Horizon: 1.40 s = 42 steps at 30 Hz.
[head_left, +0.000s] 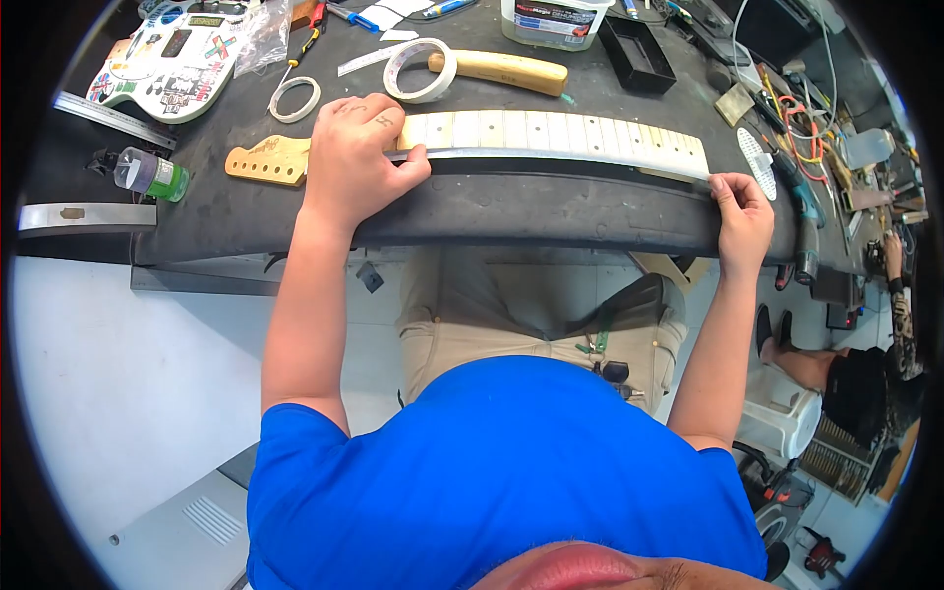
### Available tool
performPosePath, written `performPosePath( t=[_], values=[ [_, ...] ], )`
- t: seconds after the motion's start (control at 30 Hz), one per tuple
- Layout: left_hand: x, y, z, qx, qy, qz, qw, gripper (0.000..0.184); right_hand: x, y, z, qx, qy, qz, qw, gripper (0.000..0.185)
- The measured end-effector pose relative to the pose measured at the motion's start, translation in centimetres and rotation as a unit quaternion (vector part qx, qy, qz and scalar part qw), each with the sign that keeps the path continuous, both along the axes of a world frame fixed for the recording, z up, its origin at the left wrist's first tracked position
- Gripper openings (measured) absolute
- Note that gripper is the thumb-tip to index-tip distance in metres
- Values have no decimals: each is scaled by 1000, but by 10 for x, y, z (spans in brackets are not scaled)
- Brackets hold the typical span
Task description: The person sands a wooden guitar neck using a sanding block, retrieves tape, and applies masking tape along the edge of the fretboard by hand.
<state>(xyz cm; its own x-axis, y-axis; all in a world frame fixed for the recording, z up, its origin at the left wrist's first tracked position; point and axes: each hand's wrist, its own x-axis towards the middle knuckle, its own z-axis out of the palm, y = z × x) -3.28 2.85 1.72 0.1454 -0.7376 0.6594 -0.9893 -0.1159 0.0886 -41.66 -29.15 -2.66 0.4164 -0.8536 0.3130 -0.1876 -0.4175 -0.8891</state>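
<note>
A maple guitar neck (551, 130) lies across the dark bench, its headstock (270, 160) to the left. Along its near edge runs a long, thin metal straightedge (551, 153). My left hand (356, 157) is closed over the neck beside the headstock, with its thumb at the straightedge's left end. The palm hides that stretch of the neck. At the other end, just past the neck's right end, my right hand (740, 221) pinches the tip of the straightedge between thumb and fingers.
Behind the neck are masking tape (421, 71), a wooden handle (501, 71), a black box (637, 54) and a plastic tub (554, 22). A stickered guitar body (167, 59) and a bottle (150, 175) are at left. Tools crowd the right; another person (865, 383) is there.
</note>
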Motion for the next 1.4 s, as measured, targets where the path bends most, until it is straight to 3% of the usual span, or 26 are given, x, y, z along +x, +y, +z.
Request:
performPosePath(
  t=[0.07,0.27,0.67,1.4],
  values=[
    [3,1,-2,-3,-2,0,1000,26,1,2,1,-1,3,-6,1000,17],
    [7,6,9,41,133,-39,990,28,2,2,2,-5,-4,2,1000,17],
    [2,-6,8,41,64,-12,997,31,2,1,2,-7,16,-15,1000,18],
    [-5,-24,18,63,116,-60,989,31,-1,1,3,-1,30,-6,1000,17]
  ],
)
